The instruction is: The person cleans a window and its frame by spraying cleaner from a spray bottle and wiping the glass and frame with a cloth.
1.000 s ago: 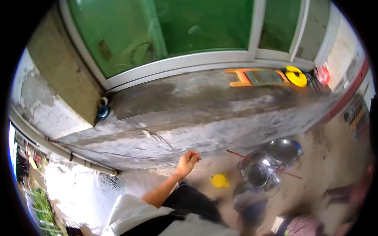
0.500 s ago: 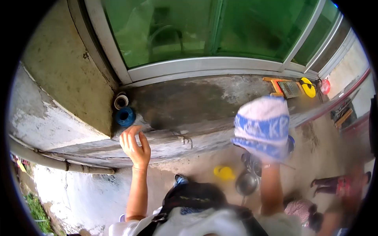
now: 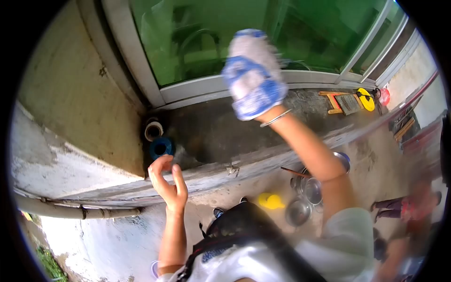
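A blue and white cloth [image 3: 253,75] covers my right hand [image 3: 256,91], raised in front of the green window; its fingers are hidden under the fabric and blurred. A thin bracelet circles that wrist. Lower left, my left hand [image 3: 169,183] is empty, thumb and fingers apart, just below a blue ring-shaped roll [image 3: 160,147] on the concrete ledge. Behind that roll sits a whitish roll [image 3: 153,130], close to the wall corner.
On the ledge's right lie a wooden-framed grater [image 3: 346,104], a yellow disc [image 3: 366,99] and a red object [image 3: 384,97]. Metal pots [image 3: 312,190] and a yellow scoop [image 3: 271,200] rest on the ground. Another person [image 3: 416,204] is at the right.
My right hand, with the cloth over it, has moved up and left from above the pots to the window. My left hand has shifted slightly right and down, its fingers more curved.
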Demonstrator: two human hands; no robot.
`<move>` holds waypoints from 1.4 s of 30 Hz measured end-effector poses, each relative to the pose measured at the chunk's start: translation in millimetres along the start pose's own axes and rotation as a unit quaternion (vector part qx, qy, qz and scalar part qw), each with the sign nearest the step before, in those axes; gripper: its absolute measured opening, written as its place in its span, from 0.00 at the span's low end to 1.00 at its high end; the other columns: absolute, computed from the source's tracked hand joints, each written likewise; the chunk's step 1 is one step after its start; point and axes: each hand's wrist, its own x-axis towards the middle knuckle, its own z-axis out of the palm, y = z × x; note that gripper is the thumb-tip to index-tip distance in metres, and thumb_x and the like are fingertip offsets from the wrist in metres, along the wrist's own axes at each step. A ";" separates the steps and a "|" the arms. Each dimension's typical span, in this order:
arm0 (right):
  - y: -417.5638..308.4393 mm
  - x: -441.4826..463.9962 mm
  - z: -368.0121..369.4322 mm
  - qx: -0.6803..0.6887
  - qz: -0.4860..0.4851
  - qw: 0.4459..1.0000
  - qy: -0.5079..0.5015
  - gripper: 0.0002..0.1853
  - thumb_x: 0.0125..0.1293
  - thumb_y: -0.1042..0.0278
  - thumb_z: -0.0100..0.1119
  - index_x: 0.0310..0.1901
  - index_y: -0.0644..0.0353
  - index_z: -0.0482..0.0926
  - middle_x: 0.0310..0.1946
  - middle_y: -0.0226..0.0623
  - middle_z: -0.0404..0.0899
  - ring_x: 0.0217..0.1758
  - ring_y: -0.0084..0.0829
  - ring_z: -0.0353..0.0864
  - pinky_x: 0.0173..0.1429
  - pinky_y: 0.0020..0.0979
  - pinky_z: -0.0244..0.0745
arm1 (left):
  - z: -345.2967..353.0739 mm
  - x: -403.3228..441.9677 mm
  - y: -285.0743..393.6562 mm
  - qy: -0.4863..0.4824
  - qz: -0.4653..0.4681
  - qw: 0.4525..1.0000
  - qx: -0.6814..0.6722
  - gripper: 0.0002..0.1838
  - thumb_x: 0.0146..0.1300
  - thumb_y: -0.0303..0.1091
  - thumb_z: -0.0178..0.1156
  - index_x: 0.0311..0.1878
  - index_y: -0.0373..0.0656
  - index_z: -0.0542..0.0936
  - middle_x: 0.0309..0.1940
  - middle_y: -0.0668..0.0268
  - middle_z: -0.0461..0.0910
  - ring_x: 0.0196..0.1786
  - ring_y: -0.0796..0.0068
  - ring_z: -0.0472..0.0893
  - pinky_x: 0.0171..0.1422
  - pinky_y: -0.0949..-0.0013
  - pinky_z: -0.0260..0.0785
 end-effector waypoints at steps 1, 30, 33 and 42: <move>-16.2 -1.8 30.1 0.122 -0.057 0.965 0.223 0.15 0.58 0.63 0.57 0.45 0.61 0.77 0.40 0.44 0.80 0.43 0.39 0.81 0.48 0.37 0.78 | 9.0 8.2 11.7 -0.024 -0.017 0.994 -0.103 0.30 0.71 0.41 0.49 0.71 0.37 0.56 0.65 0.53 0.63 0.61 0.63 0.69 0.65 0.55 0.66; 175.3 -128.3 104.3 -0.127 -0.042 0.987 -0.086 0.40 0.54 0.77 0.55 0.70 0.31 0.65 0.35 0.25 0.71 0.40 0.28 0.70 0.47 0.29 0.66 | 40.8 10.7 -23.9 0.040 -0.076 0.990 0.109 0.23 0.51 0.24 0.44 0.51 0.31 0.76 0.48 0.54 0.80 0.51 0.60 0.79 0.63 0.63 0.66; 159.4 -134.9 78.2 0.019 0.074 0.989 -0.124 0.27 0.59 0.69 0.61 0.62 0.46 0.74 0.40 0.32 0.73 0.45 0.34 0.72 0.49 0.34 0.68 | 46.7 13.6 -20.3 0.059 -0.083 0.989 0.105 0.21 0.53 0.25 0.43 0.50 0.32 0.76 0.48 0.55 0.79 0.51 0.61 0.78 0.62 0.63 0.67; 4.8 -116.7 53.3 0.861 0.203 0.464 0.043 0.37 0.63 0.68 0.64 0.72 0.57 0.56 0.64 0.37 0.66 0.62 0.29 0.68 0.64 0.33 0.68 | 106.1 58.9 72.8 -0.284 -0.142 0.899 -0.301 0.50 0.56 0.49 0.65 0.74 0.32 0.53 0.74 0.48 0.52 0.76 0.53 0.53 0.75 0.56 0.51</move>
